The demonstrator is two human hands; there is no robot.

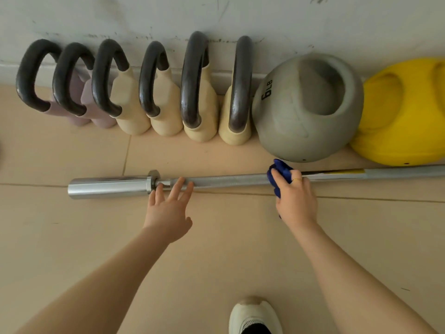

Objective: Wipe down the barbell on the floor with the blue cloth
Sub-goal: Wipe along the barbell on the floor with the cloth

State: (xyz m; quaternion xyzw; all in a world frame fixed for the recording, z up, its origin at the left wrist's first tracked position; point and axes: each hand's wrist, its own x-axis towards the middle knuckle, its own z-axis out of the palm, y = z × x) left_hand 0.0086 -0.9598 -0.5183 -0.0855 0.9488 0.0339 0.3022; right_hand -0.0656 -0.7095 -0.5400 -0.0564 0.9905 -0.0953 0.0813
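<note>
Single head-worn wide-angle view, looking steeply down and forward from above the tiled floor (216,249). The wall (289,20) crosses the top of the frame; both forearms enter from the lower edge, near the lens, edges visibly curved.

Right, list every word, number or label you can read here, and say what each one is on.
"6 LB": dark print on the grey ball by the wall, turned sideways in this view.
Yellow strip on the barbell: if it carries print, it is too blurred to read.
Nothing readable on the kettlebells, the yellow ball, the cloth or the shoe.
</note>
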